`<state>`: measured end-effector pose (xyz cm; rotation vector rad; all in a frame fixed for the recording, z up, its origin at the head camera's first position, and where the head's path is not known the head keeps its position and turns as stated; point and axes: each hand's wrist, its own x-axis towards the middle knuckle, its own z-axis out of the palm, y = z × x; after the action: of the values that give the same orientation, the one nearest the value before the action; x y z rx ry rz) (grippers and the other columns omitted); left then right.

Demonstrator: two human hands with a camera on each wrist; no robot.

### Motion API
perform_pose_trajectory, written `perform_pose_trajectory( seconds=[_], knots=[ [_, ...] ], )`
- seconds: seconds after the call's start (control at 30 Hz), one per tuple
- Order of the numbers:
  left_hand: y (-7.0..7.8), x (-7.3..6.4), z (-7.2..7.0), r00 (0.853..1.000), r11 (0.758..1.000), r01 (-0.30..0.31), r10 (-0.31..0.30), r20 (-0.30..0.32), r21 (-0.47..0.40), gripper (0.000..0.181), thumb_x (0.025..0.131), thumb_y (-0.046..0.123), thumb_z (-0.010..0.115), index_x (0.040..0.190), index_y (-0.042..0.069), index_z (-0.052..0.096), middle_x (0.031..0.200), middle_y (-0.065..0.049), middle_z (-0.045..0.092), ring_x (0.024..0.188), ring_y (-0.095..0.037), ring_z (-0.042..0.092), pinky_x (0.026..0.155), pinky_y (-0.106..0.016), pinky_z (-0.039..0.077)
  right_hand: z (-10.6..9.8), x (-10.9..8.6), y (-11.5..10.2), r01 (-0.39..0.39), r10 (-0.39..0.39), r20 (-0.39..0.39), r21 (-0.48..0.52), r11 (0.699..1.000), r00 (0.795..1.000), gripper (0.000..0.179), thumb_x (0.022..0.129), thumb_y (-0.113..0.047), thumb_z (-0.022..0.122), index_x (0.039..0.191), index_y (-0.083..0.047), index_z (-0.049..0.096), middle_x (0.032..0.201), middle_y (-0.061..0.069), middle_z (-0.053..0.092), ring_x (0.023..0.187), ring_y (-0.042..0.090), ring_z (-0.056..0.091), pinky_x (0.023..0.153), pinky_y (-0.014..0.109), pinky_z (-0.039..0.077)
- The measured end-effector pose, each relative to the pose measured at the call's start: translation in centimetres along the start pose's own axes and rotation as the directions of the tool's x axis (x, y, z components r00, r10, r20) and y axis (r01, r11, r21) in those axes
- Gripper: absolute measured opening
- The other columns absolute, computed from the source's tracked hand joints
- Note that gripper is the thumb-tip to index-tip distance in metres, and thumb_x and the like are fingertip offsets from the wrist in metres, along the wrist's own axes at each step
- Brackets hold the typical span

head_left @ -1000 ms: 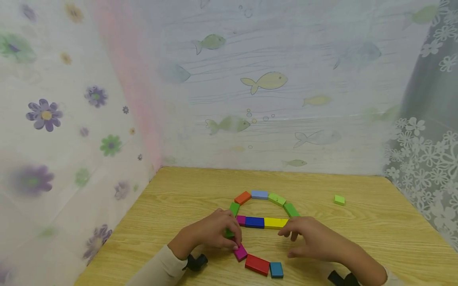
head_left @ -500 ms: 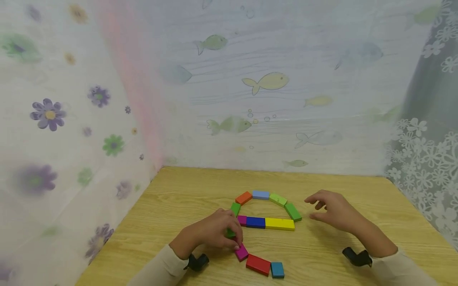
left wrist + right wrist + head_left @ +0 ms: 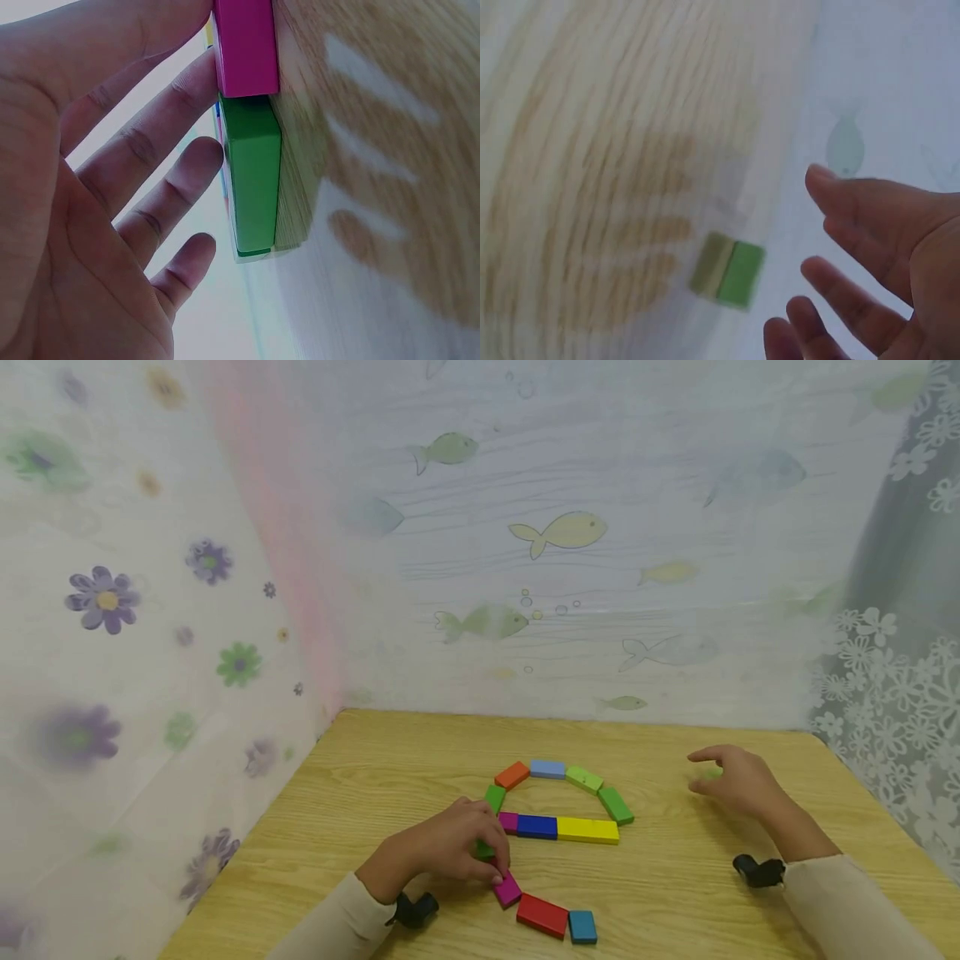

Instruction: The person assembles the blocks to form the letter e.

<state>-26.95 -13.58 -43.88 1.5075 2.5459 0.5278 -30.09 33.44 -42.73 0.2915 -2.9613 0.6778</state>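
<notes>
My left hand (image 3: 450,843) rests at the left of the block outline, thumb and fingertips touching the magenta block (image 3: 507,889). In the left wrist view its fingers are loosely extended along the top of that magenta block (image 3: 247,49) and beside a green block (image 3: 255,172). What the index finger does is hidden behind the thumb. At the right, my right hand (image 3: 738,783) hovers with thumb and fingers apart around a small lime-green block (image 3: 712,772), mostly covered in the head view. The right wrist view shows that block (image 3: 740,274) on the table, apart from the fingers.
An arch of blocks includes orange (image 3: 512,775), light blue (image 3: 547,769), lime (image 3: 583,779) and green (image 3: 617,806) ones. Below it run a dark blue block (image 3: 537,827) and a yellow block (image 3: 587,830). Nearer lie a red block (image 3: 542,916) and a teal block (image 3: 582,927).
My right hand has moved from beside the yellow block rightward and away from me, to the lone lime-green block. My left hand and the laid blocks stay in place.
</notes>
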Motion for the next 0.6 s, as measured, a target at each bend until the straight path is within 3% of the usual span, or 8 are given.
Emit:
perform_pose_trajectory(
  seconds=[0.17, 0.3, 0.6],
  knots=[
    [0.0, 0.0, 0.0, 1.000, 1.000, -0.001, 0.001, 0.004, 0.005, 0.006, 0.093, 0.038, 0.078, 0.089, 0.040, 0.076, 0.096, 0.036, 0.065, 0.105, 0.002, 0.049, 0.090, -0.029, 0.033, -0.1, 0.7, 1.5, -0.103, 0.102, 0.048, 0.015, 0.995, 0.994, 0.059, 0.093, -0.024, 0.077, 0.142, 0.004, 0.058, 0.146, 0.042, 0.045, 0.120, 0.063, 0.050, 0.086, 0.066, 0.051],
    [0.0, 0.0, -0.1, 1.000, 1.000, 0.002, -0.002, 0.006, 0.004, 0.005, 0.093, 0.038, 0.078, 0.089, 0.040, 0.076, 0.095, 0.036, 0.065, 0.105, 0.002, 0.049, 0.089, -0.028, 0.033, -0.3, 1.1, 2.4, -0.145, 0.141, 0.081, 0.044, 0.988, 0.987, 0.061, 0.093, -0.022, 0.076, 0.144, 0.006, 0.055, 0.145, 0.042, 0.046, 0.120, 0.061, 0.051, 0.087, 0.064, 0.052],
    [0.1, 0.1, -0.2, 1.000, 1.000, 0.001, -0.001, 0.005, -0.003, 0.006, 0.093, 0.037, 0.079, 0.088, 0.040, 0.076, 0.096, 0.036, 0.065, 0.105, 0.002, 0.049, 0.090, -0.028, 0.033, -0.2, 1.5, 3.5, -0.111, 0.107, 0.076, 0.049, 0.993, 0.991, 0.045, 0.094, -0.019, 0.073, 0.130, 0.008, 0.066, 0.130, 0.035, 0.061, 0.113, 0.054, 0.058, 0.088, 0.060, 0.053]
  ],
)
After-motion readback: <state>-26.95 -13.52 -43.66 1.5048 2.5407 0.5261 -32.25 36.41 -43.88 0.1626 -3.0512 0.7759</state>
